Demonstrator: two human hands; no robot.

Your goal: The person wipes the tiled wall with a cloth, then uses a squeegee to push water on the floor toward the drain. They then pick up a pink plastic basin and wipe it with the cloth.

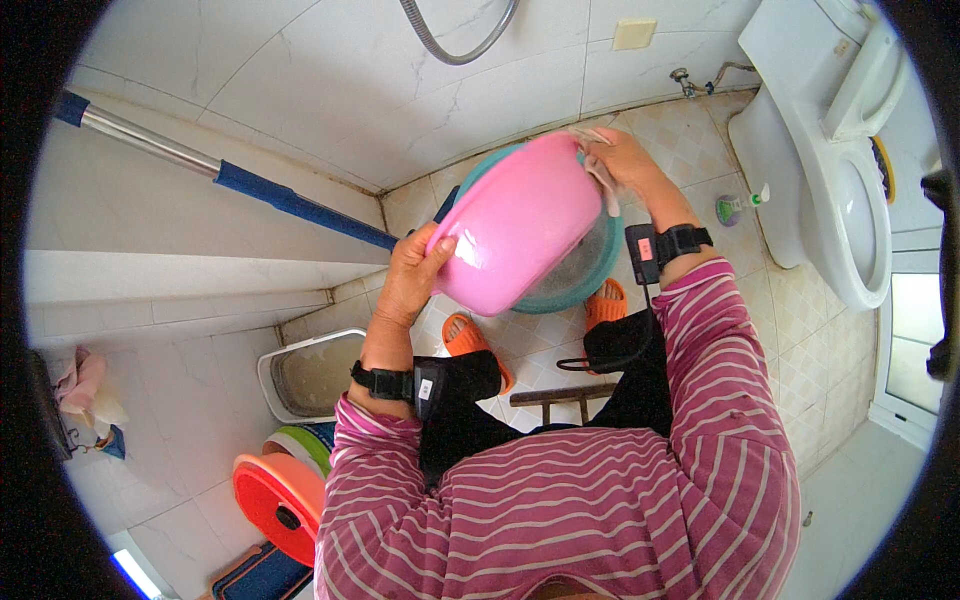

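Note:
A pink plastic basin (517, 217) is tilted on its side, its outer wall and base turned partly toward me. My left hand (416, 274) grips its rim at the lower left, thumb on the outside. At the upper right end my right hand (622, 161) presses a pale cloth (600, 176) against the basin's edge. Beneath it on the floor stands a teal basin (559, 298) holding cloudy, greyish water (562, 274). The pink basin hides much of the teal one and most of its own inside.
A blue-and-silver pole (285, 202) slants in from the left. Also at left are a white tub (315, 375) of murky water and a red-orange basin (277, 502). Right stand a pump bottle (731, 210) and a toilet (825, 172). A wooden stool (562, 396) shows between my legs.

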